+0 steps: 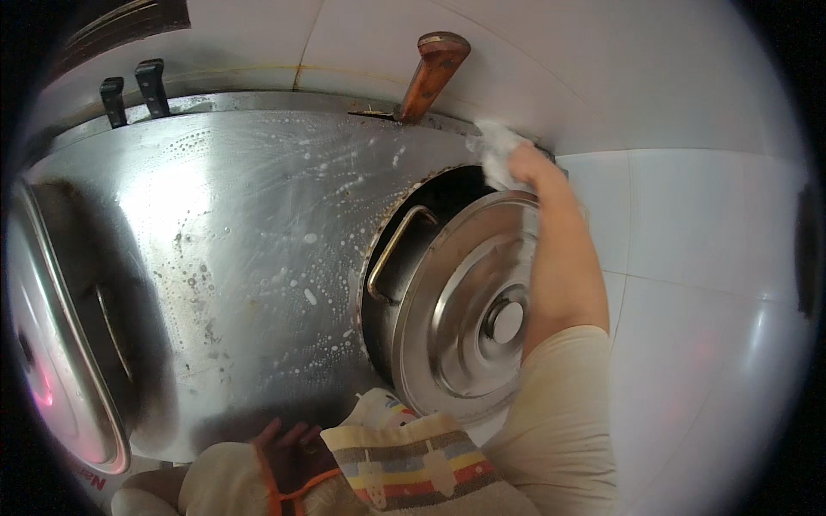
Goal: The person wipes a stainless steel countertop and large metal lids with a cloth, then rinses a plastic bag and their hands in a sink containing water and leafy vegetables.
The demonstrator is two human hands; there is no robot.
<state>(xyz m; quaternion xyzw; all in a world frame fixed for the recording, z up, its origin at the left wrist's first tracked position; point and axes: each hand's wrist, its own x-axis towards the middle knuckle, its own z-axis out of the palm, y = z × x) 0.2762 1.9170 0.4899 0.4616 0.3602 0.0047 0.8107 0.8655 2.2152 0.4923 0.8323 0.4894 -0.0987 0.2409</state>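
Observation:
My right hand (530,162) is shut on a whitish cloth (495,151), at the back right corner of a wet steel counter (277,213), beside the tiled wall. My right forearm passes over the edge of a lidded metal pot (477,303) sunk in a round opening. My left hand (293,445) is low in the view, in shadow at the counter's front edge; its fingers look apart, and I cannot tell whether it holds anything. Soapy drops and streaks cover the counter's surface. A striped towel (419,461) lies against my front, to the right of my left hand.
A second lidded pot (71,335) stands at the far left. Along the back edge, a brown wooden handle (435,74) and two black knife handles (152,87) stick up from a narrow gap. White wall tiles (684,213) bound the right side.

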